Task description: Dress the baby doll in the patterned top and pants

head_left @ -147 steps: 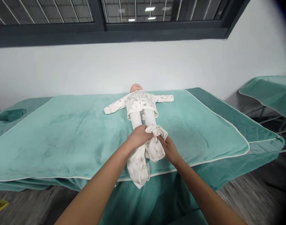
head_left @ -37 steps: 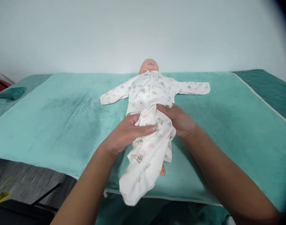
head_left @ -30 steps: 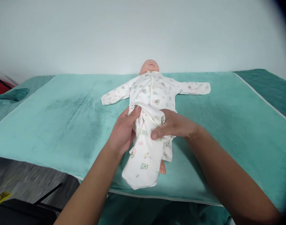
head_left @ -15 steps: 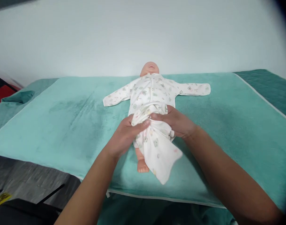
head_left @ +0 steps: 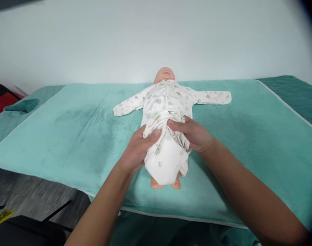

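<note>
A baby doll (head_left: 164, 75) lies on its back, arms spread, in a white long-sleeved baby top (head_left: 168, 97) with small prints. Over its lower body, my left hand (head_left: 139, 148) is closed on the left side of a bunched, white printed baby garment (head_left: 165, 162), thumb on top. My right hand (head_left: 195, 135) grips the same cloth on the right, its thumb pressed near the middle fold. The loose part of the garment hangs over the doll's legs, and only the feet (head_left: 156, 183) show below it. Fingers under the cloth are hidden.
The doll rests on a light green padded mat (head_left: 84, 136) over a table against a white wall (head_left: 156, 37). Darker green cloth (head_left: 294, 99) shows at the right. A black object (head_left: 28, 230) and a yellow label (head_left: 2, 218) are at lower left, above the grey floor (head_left: 38, 193).
The hanging part of the garment has swung left and spread over the legs, so both feet now show beneath it. My hands keep their hold and have shifted only slightly.
</note>
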`<state>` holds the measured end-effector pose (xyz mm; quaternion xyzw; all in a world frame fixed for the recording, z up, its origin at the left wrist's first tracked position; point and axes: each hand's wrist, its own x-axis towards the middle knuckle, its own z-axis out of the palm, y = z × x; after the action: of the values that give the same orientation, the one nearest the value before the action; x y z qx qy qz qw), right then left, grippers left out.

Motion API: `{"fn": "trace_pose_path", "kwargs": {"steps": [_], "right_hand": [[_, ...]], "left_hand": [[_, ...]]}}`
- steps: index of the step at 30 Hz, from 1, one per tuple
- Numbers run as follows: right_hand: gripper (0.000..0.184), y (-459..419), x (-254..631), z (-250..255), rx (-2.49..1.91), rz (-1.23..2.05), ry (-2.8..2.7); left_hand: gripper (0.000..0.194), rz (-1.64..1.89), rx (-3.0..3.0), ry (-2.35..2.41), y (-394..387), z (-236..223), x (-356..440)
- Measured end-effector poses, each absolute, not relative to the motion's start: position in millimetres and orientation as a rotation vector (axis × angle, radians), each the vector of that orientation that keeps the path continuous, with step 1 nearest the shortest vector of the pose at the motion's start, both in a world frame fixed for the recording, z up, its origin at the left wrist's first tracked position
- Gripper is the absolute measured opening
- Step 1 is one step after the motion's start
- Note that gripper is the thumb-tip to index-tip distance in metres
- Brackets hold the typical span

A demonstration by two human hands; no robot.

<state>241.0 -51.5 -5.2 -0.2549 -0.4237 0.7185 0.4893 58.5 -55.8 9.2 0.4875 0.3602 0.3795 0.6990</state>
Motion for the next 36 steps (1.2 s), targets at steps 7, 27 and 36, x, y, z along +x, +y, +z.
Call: {"fn": "trace_pose_path", "kwargs": {"steps": [7,27,36], "right_hand": [[0.043,-54.4,247.7,-3.9,-0.646,1.769,-1.175],[0.021,-67.5,234.6,24.3,-1.237,1.209,-2.166],[0.013,-75.2,227.2,18.8,-1.380,1.049,-2.338]], "left_hand": [[0.039,0.933,1.063,0.787,-59.4,10.9,60.9],[0.044,1.134,0.265,1.198,-195.4,11.3,74.4],[0.046,1.275,0.246,1.360,-216.2,-43.7,62.5]]}}
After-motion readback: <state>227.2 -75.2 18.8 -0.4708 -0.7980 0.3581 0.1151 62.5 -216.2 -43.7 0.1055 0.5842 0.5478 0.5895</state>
